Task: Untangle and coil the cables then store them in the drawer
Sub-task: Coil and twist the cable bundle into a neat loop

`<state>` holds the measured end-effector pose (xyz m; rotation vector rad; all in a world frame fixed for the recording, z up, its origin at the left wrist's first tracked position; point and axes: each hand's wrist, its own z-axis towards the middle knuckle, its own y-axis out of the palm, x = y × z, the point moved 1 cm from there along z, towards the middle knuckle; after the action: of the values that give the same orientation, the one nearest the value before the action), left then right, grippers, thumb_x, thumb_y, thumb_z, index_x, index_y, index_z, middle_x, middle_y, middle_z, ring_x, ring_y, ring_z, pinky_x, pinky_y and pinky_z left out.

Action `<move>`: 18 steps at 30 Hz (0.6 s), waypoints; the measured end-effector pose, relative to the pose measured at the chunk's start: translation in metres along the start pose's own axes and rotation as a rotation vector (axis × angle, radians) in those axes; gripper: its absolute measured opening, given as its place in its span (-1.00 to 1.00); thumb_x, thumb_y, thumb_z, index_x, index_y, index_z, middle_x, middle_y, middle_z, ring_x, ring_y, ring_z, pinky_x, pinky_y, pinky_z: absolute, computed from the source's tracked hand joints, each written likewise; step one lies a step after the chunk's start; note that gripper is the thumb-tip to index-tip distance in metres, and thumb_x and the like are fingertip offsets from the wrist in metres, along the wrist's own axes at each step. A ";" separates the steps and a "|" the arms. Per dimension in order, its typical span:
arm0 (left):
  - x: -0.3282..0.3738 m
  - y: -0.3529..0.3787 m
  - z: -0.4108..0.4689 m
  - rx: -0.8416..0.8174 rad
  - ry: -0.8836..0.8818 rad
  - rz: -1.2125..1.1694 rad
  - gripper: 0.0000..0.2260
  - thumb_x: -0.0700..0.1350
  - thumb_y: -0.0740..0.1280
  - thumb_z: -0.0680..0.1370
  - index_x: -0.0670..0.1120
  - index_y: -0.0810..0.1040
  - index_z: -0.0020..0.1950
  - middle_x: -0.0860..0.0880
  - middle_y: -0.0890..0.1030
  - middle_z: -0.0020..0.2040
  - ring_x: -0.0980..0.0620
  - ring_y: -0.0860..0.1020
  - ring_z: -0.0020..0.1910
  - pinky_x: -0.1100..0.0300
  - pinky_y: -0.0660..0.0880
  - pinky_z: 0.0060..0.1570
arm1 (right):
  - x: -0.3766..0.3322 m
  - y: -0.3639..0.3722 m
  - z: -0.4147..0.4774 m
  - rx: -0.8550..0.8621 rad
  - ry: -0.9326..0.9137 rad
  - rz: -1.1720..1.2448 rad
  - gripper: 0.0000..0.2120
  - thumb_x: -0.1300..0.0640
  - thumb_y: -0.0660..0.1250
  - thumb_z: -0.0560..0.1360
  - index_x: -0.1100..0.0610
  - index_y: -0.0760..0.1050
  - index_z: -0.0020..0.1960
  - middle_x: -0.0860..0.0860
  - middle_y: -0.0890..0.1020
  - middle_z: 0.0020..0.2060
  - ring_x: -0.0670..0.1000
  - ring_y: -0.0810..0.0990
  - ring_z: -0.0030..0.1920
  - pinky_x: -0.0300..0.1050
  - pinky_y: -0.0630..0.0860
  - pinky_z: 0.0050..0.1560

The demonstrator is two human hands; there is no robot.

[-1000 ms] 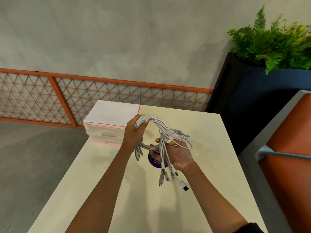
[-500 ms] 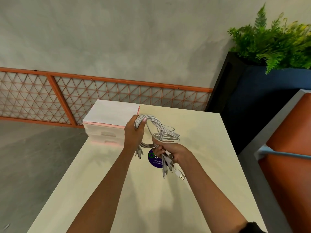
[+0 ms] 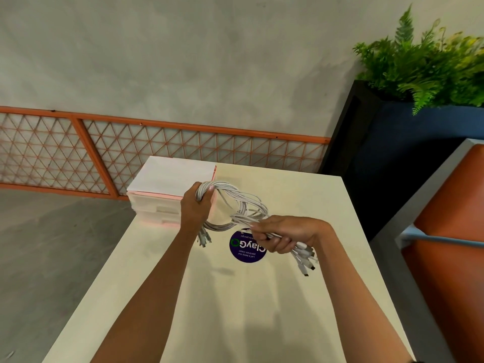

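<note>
While the cables (image 3: 243,205) hang above the bench (image 3: 288,323), the head view shows both hands apart, each clamped on the bundle. The left hand (image 3: 195,205) grips the looped end, and the right hand (image 3: 285,237) grips near the connectors. The bundle's long axis runs far-left to near-right. The drawer unit (image 3: 157,208) lies just beside the left hand.

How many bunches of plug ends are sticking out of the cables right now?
2. The left bunch hangs below the left hand; the right bunch juts out past the right hand. Both hands grip the cables, so more plugs may be hidden.
</note>
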<state>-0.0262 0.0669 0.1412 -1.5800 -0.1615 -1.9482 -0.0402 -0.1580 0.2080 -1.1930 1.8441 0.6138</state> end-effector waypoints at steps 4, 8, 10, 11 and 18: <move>-0.021 -0.003 0.004 0.053 -0.135 0.030 -0.80 -0.07 0.29 0.59 -0.20 0.57 0.00 -0.08 0.56 -0.21 -0.08 0.49 -0.20 0.00 0.50 -0.11 | -0.003 -0.008 -0.020 -0.019 -0.063 0.019 -0.64 -0.07 0.08 0.62 0.06 0.25 -0.31 -0.06 0.20 -0.47 -0.18 0.09 -0.56 -0.40 0.05 -0.60; -0.035 -0.011 0.004 0.093 -0.266 -0.032 -0.81 -0.05 0.32 0.57 -0.17 0.52 -0.13 -0.06 0.45 -0.37 -0.10 0.43 -0.31 -0.01 0.53 -0.34 | 0.004 -0.021 -0.041 0.077 -0.168 0.094 -0.61 -0.14 0.16 0.57 0.03 0.31 -0.36 -0.06 0.19 -0.48 -0.19 0.08 -0.56 -0.41 0.06 -0.61; -0.037 -0.019 0.004 0.101 -0.296 -0.066 -0.81 -0.05 0.32 0.57 -0.16 0.50 -0.14 -0.08 0.41 -0.38 -0.09 0.41 -0.35 0.23 0.46 -0.56 | 0.015 -0.027 -0.048 0.120 -0.229 0.138 -0.64 -0.16 0.21 0.51 0.03 0.31 -0.36 -0.06 0.19 -0.48 -0.20 0.08 -0.56 -0.43 0.08 -0.61; -0.038 -0.023 0.005 0.108 -0.289 -0.072 -0.81 -0.05 0.32 0.57 -0.16 0.50 -0.13 -0.08 0.41 -0.38 -0.09 0.41 -0.35 0.29 0.42 -0.60 | 0.021 -0.030 -0.051 0.129 -0.253 0.146 -0.63 -0.18 0.23 0.50 0.03 0.31 -0.35 -0.06 0.18 -0.47 -0.20 0.08 -0.55 -0.43 0.10 -0.60; -0.018 -0.036 0.023 0.193 -0.228 -0.083 -0.84 -0.03 0.31 0.58 -0.12 0.51 -0.07 -0.03 0.44 -0.35 -0.05 0.42 -0.35 0.20 0.50 -0.48 | 0.062 -0.042 -0.052 0.161 -0.265 0.202 -0.59 -0.27 0.34 0.43 0.03 0.34 -0.33 -0.05 0.23 -0.45 -0.17 0.13 -0.53 -0.40 0.16 -0.54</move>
<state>-0.0243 0.1128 0.1411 -1.6839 -0.5006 -1.7492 -0.0350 -0.2460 0.1846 -0.7860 1.7612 0.6852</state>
